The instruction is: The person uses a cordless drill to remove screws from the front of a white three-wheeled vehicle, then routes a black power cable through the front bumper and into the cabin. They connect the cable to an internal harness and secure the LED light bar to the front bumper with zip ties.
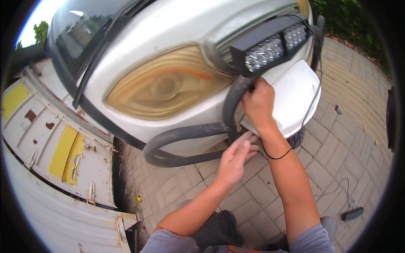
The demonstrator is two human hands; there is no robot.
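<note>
From the lower left of the middle, the left forearm (196,209) is slanting up and to the right, and I am seeing the left hand (237,159) lying just below and right of the frame's centre, its fingers loosely extending toward the upper right. The right forearm (288,179) is running nearly straight up from the lower right, tilting leftward. Above centre, the right hand (260,104) is sitting higher than the left, its fingers bending inward, their tips hiding from my view.
</note>
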